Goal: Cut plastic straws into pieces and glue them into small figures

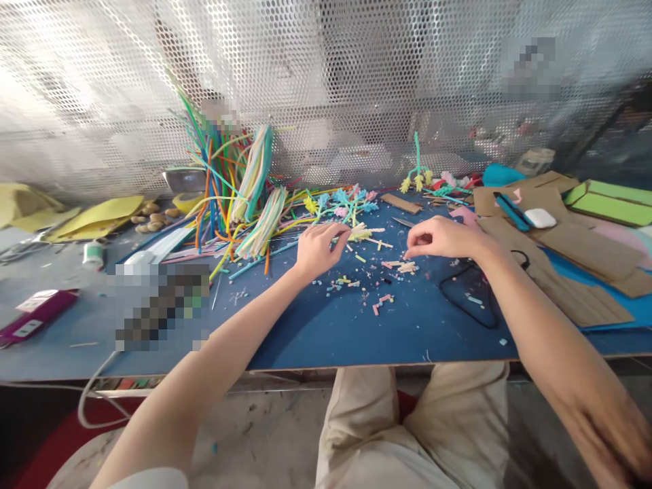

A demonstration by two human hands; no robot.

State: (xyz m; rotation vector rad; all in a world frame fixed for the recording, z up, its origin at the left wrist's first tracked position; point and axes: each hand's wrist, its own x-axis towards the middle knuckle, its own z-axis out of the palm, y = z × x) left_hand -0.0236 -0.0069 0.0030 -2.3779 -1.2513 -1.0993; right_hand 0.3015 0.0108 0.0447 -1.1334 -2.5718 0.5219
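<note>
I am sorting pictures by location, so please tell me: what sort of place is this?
Probably a craft workspace: bundled colourful stems, small cut pieces scattered over a blue work surface, and flat cardboard on the right.

Two hands (pixel 320 248), two pale bundles of fuzzy stems (pixel 253 182), one lime-green tray (pixel 617 203)

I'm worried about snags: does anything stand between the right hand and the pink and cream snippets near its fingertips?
Nothing visible does: the right hand is just beside the snippets. The pointed metal tip shows farther back, outside that gap.
</note>
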